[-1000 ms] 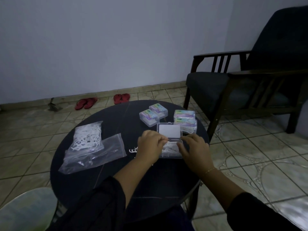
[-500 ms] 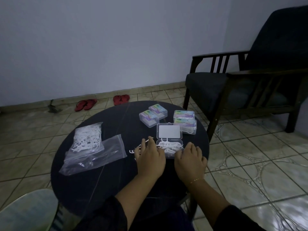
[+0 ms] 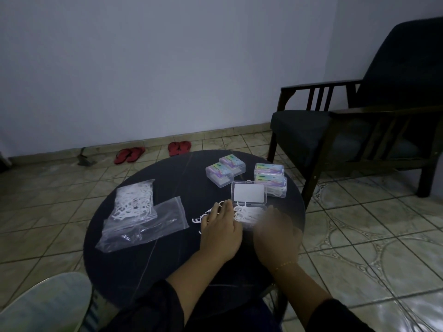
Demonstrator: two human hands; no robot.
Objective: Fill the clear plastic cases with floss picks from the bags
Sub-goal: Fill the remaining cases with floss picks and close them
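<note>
On the round dark bench (image 3: 143, 259) lie two clear plastic zip bags: one (image 3: 134, 202) packed with white floss picks, the other (image 3: 153, 226) flat and nearly empty, overlapping it on the near side. Toward the far right edge sit four closed clear plastic cases with coloured labels: two (image 3: 225, 171) side by side and touching, and two (image 3: 271, 178) stacked or pressed together just right of them. A fifth clear plastic case (image 3: 249, 195) lies open in front of them, its lid flat and its tray (image 3: 254, 212) heaped with white floss picks. A few loose white floss picks (image 3: 199, 219) lie on the bench at the left of that tray.

The left hand (image 3: 220, 231) rests palm down, fingers straight, released, its fingertips over the loose picks and touching the tray's left edge. The right hand (image 3: 275, 233) is blurred; it lies over the near right of the tray, and I cannot tell whether it grasps anything.

On the tiled floor by the wall are two pairs of red sandals (image 3: 153, 150). One dark wooden armchair (image 3: 359, 130) stands to the right.
</note>
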